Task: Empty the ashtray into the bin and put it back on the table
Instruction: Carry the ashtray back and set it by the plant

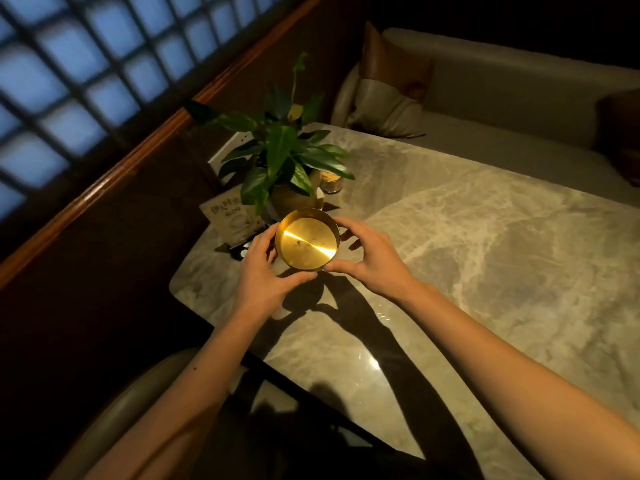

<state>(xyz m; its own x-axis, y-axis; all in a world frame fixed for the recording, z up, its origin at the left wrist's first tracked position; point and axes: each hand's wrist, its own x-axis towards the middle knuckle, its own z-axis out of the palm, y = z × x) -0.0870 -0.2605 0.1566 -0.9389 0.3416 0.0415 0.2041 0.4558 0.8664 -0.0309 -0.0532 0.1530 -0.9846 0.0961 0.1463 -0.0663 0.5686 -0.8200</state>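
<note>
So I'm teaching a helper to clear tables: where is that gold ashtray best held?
By its low round side wall, from both sides. The ashtray is a shallow, smooth metal dish, so the left hand and right hand cup opposite walls, keeping it level.

the only writing is on a small card (232,219) propped on the marble table (450,254), at about ten o'clock from the brass ashtray (307,242) and just left of the potted plant (287,161). its top line is a few large characters, too blurred to make out. beneath them something like "09" can be read, the mark before it unclear. smaller print lower on the card cannot be read.
</note>
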